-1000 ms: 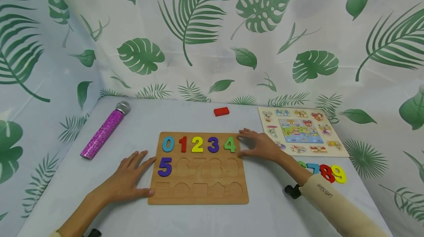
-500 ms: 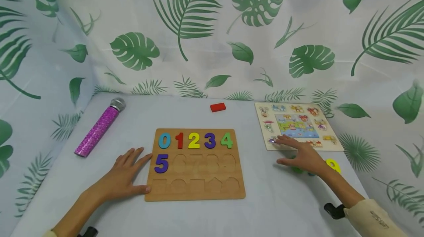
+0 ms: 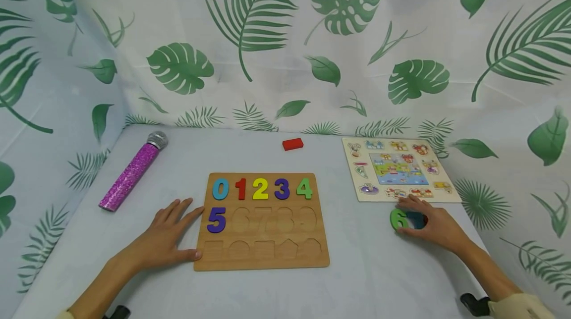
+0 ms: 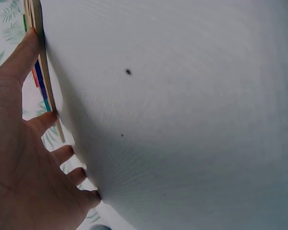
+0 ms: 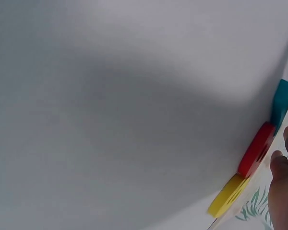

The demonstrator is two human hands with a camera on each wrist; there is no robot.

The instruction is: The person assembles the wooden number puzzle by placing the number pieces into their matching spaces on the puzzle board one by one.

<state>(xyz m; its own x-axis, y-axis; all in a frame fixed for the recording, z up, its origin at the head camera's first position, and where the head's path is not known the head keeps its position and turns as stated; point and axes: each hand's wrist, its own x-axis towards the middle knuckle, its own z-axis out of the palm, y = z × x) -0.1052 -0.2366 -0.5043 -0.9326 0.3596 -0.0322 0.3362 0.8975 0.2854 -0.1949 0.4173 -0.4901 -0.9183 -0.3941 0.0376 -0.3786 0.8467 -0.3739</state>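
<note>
The right hand curls its fingers over the green 6, just beside the blue 7 under its palm. The left hand rests flat against the number board. Crowded neighbours could snag, likely dragging the 7 along.

Bystanders on the tabletop

A glittery purple microphone lies at the far left, its silver head pointing toward the backdrop. A small red block sits near the leaf-printed curtain. At the right, a picture puzzle board lies flat, its pieces seated around a central scene.
</note>
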